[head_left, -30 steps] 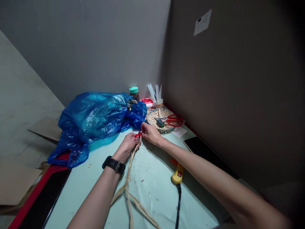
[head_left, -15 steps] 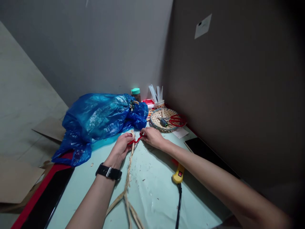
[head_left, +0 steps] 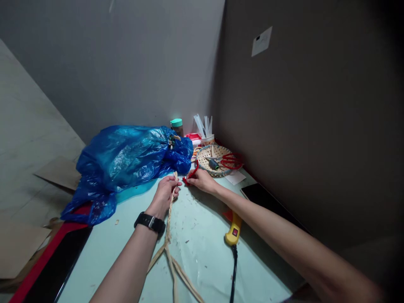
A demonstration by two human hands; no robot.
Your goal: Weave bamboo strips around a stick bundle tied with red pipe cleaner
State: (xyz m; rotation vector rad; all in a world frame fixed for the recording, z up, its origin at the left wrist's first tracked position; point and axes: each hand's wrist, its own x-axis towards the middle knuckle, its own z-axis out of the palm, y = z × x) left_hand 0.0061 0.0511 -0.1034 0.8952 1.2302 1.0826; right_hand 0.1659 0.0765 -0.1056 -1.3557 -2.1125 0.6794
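Pinched in my left hand (head_left: 166, 191) is the top end of a pale braided fibre cord (head_left: 169, 221). The braid runs down toward me and splits into several loose strands (head_left: 176, 267). My right hand (head_left: 201, 181) is closed on a short red fuzzy strip (head_left: 193, 171), which looks like a pipe cleaner or yarn. Its ends stick out on both sides of the fingers, apart from the braid. Both hands are over the pale green tabletop (head_left: 192, 235), a small gap between them.
A big blue plastic bag (head_left: 126, 155) lies at the back left. Behind my right hand is a woven basket (head_left: 202, 164) with red-handled scissors (head_left: 232, 160) and a thread spool (head_left: 213, 164). A yellow corded tool (head_left: 232, 233) lies by my right forearm. A dark flat device (head_left: 265, 195) rests along the right.
The red strip, which was around the braid between both hands, is now off it and only in my right hand. My left hand still holds the braid's end.
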